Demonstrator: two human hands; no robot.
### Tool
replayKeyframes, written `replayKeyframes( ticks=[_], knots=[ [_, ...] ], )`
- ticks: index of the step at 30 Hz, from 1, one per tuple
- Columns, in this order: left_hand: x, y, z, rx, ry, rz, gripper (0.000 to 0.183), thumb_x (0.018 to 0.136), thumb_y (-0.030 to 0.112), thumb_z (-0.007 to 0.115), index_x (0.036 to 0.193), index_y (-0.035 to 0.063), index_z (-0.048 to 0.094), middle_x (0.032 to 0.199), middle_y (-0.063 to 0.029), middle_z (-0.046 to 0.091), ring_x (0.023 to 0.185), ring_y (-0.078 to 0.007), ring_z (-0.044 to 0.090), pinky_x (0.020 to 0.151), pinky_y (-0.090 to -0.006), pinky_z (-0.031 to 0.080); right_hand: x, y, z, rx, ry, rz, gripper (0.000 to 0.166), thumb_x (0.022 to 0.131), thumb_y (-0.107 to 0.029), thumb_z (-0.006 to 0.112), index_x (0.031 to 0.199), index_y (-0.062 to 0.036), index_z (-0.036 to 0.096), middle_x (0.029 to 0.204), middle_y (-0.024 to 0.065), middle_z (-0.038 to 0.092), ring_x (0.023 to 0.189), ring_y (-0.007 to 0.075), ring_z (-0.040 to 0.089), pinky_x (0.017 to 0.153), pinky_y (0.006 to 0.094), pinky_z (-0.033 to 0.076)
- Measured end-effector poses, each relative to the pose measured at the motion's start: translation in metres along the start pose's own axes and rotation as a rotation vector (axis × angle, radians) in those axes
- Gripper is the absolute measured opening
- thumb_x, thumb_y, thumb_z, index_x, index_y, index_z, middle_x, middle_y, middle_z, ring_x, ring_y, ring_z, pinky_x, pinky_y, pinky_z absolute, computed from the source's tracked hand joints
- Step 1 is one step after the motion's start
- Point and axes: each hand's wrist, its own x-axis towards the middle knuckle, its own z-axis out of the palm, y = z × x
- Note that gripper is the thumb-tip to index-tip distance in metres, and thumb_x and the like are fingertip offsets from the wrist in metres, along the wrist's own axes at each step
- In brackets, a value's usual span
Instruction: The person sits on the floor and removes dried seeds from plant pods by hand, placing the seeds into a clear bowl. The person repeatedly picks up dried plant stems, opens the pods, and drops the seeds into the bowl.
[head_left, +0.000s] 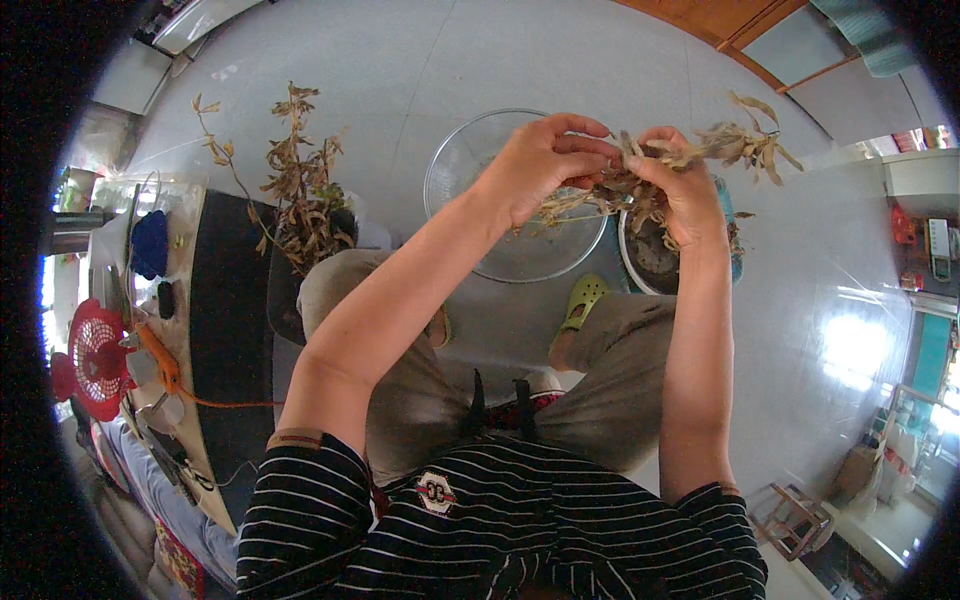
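Note:
Withered brown plant stalks with dried pods (739, 146) stretch across my right hand (686, 187), which grips them with the thumb on top. My left hand (547, 161) meets them from the left, its fingertips pinched together on a dried pod of the bunch. What exactly lies between those fingertips is partly hidden. Both hands are raised over the right part of a round wire-mesh basket (525, 259) on the floor. Loose dry bits and thin stems show in the basket. Just right of it, partly under my right hand, stands a white-rimmed bucket (652, 259) with greyish contents.
More dried plants (300, 180) stand upright by my left knee. Further left, a table (193, 300) carries a red fan (97, 360) and an orange-handled tool (159, 356) with a cord. A green clog (583, 300) is on my foot. A small wooden stool (795, 521) stands at lower right.

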Motion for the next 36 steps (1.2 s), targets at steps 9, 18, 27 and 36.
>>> replayKeyframes(
  ticks=[9, 18, 27, 36],
  knots=[
    [-0.010, 0.014, 0.004, 0.351, -0.020, -0.024, 0.021, 0.078, 0.013, 0.059, 0.094, 0.0001, 0.059, 0.082, -0.0044, 0.061, 0.072, -0.0122, 0.057, 0.065, -0.0239, 0.047, -0.001, -0.004, -0.001, 0.299, -0.033, 0.053, 0.028, 0.079, -0.019, 0.061, 0.098, -0.0004, 0.054, 0.094, 0.0154, 0.061, 0.086, 0.0228, 0.060, 0.078, 0.0336, 0.047],
    [-0.005, 0.005, 0.010, 0.727, 0.112, 0.261, 0.021, 0.075, 0.022, 0.061, 0.086, 0.0047, 0.063, 0.074, -0.0110, 0.063, 0.064, -0.0180, 0.060, 0.062, -0.0294, 0.046, -0.002, -0.007, 0.013, 0.244, -0.061, 0.014, 0.029, 0.083, -0.022, 0.057, 0.101, 0.0006, 0.055, 0.096, 0.0119, 0.062, 0.089, 0.0181, 0.058, 0.080, 0.0299, 0.045],
    [0.007, -0.011, 0.012, -0.109, 0.073, -0.025, 0.007, 0.079, 0.013, 0.060, 0.084, 0.0089, 0.058, 0.081, -0.0005, 0.060, 0.074, -0.0104, 0.056, 0.067, -0.0251, 0.044, -0.001, -0.005, 0.021, 0.195, -0.050, 0.003, 0.032, 0.079, -0.021, 0.060, 0.105, -0.0022, 0.056, 0.096, 0.0081, 0.062, 0.088, 0.0139, 0.057, 0.075, 0.0257, 0.044],
    [0.013, -0.001, 0.004, -0.239, 0.187, 0.040, 0.004, 0.076, 0.006, 0.057, 0.075, 0.0037, 0.054, 0.077, -0.0047, 0.059, 0.071, -0.0139, 0.058, 0.069, -0.0255, 0.047, -0.004, 0.001, 0.011, 0.192, 0.130, 0.051, 0.028, 0.078, -0.018, 0.061, 0.102, -0.0048, 0.055, 0.090, 0.0025, 0.058, 0.082, 0.0120, 0.055, 0.070, 0.0253, 0.045]
  ],
)
